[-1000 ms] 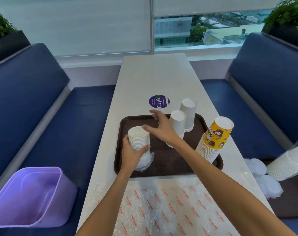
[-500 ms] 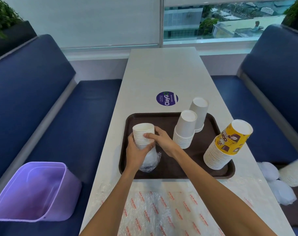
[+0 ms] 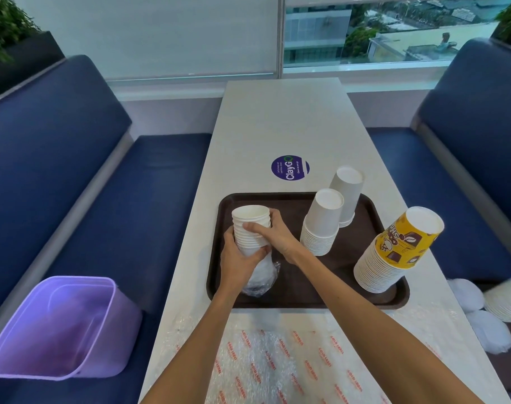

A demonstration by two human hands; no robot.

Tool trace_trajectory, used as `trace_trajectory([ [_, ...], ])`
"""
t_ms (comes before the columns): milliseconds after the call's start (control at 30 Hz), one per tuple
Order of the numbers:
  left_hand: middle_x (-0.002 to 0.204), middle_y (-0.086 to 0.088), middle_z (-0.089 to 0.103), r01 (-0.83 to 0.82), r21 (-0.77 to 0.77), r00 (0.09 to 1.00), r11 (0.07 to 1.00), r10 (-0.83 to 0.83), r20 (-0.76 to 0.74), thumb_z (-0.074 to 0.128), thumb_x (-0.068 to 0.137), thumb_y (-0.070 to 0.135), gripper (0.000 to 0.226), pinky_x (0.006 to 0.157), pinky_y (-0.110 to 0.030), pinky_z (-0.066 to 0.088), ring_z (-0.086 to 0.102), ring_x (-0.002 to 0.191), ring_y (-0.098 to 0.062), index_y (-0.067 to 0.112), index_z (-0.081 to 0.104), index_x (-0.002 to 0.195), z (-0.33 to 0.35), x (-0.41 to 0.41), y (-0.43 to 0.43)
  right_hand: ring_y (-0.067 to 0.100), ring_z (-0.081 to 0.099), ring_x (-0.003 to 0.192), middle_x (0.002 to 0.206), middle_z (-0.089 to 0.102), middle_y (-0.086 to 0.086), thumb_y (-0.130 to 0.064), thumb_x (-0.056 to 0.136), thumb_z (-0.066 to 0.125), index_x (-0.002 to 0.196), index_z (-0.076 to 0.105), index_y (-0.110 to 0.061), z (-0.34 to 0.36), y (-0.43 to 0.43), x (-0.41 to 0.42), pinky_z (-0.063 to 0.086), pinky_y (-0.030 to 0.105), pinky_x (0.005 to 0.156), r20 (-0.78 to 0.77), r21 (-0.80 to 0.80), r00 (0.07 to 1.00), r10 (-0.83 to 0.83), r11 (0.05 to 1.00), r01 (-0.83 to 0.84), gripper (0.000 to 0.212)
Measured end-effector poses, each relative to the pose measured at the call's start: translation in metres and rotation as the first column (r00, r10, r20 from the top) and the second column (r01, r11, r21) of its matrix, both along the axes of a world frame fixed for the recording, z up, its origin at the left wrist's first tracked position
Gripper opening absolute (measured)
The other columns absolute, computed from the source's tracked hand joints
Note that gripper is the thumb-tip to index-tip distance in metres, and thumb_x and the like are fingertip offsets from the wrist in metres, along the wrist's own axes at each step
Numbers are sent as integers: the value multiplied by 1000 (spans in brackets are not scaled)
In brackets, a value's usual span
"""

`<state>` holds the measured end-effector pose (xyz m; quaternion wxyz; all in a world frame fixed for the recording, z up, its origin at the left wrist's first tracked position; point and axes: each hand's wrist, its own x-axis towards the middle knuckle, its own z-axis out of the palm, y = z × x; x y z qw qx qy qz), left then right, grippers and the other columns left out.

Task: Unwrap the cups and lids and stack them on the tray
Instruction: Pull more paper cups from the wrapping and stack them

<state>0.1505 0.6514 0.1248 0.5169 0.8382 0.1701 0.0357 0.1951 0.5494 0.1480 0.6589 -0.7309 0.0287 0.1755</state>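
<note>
A stack of small white cups [image 3: 250,221] stands over the left side of the brown tray [image 3: 295,295], its lower end still in crumpled clear plastic wrap [image 3: 263,279]. My left hand [image 3: 238,258] grips the stack low down from the left. My right hand [image 3: 273,233] holds its upper part from the right, fingers curled round the rims. On the tray also stand two upside-down stacks of white cups [image 3: 323,224] [image 3: 346,193] and a leaning stack topped by a yellow printed cup [image 3: 400,249].
A purple bin [image 3: 59,328] sits on the blue bench at the left. Printed bubble wrap [image 3: 292,360] covers the near table. White lids [image 3: 479,316] and more cups [image 3: 508,298] lie on the right bench. A purple sticker [image 3: 290,167] marks the table beyond the tray.
My right hand came back from reaching over the tray and closed on the small cup stack. My left hand kept its hold. The camera moved closer and turned slightly left.
</note>
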Motion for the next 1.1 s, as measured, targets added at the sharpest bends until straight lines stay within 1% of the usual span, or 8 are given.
trace_trajectory([
  [200,138,-4,47,32,1,999,1000,-32,-6,81,70,38,90,100,-29,39,49,122,-21,19,30,142,-1,-2,1,12,49,110,124,49,1,-19,74,81,133,39,-14,16,1,9,41,18,88,133,-121,991,9,993,8,73],
  [433,138,-6,46,55,-2,998,998,-55,1,82,70,35,91,102,-34,40,48,123,-23,17,28,142,2,-5,4,19,52,113,129,53,5,-30,72,82,135,42,-20,48,-1,17,44,24,91,305,-260,950,73,966,10,75],
  [600,139,-6,45,36,-52,999,998,-35,6,82,70,34,92,104,-36,39,46,125,-25,17,28,142,1,-8,7,12,45,108,131,48,5,-36,74,80,137,37,-23,73,-10,19,41,25,87,441,-292,896,46,952,95,78],
  [667,141,-7,44,19,-60,1000,998,-19,-1,81,71,34,92,105,-36,38,45,127,-26,16,28,143,2,-9,8,13,45,105,129,47,7,-36,77,77,136,40,-23,80,-17,17,40,24,83,421,-343,903,85,936,72,71],
  [767,142,-7,43,-3,-42,1000,999,3,2,80,72,34,89,106,-36,37,44,128,-27,17,28,142,3,-10,10,18,52,102,120,53,6,-36,79,75,133,45,-18,83,-29,13,44,26,82,305,-441,935,183,897,-32,64],
  [833,142,-7,42,-7,-28,1000,1000,7,5,80,73,33,87,107,-37,36,43,128,-26,17,28,142,4,-10,11,21,54,106,124,55,5,-38,78,75,132,44,-16,80,-35,10,47,28,88,222,-478,951,214,874,-86,66],
  [900,142,-8,42,-15,-18,1000,1000,15,4,79,74,32,86,108,-37,36,43,128,-26,16,28,141,5,-11,11,20,53,107,128,55,4,-39,76,77,130,46,-15,80,-38,7,44,27,88,167,-525,955,244,842,-123,67],
  [1100,138,-9,45,-28,-51,1000,998,29,11,80,73,28,85,103,-36,40,47,122,-26,14,29,140,5,-12,11,16,49,93,118,57,-1,-45,70,79,123,50,-14,86,-37,-6,38,26,75,132,-776,903,410,610,-163,68],
])
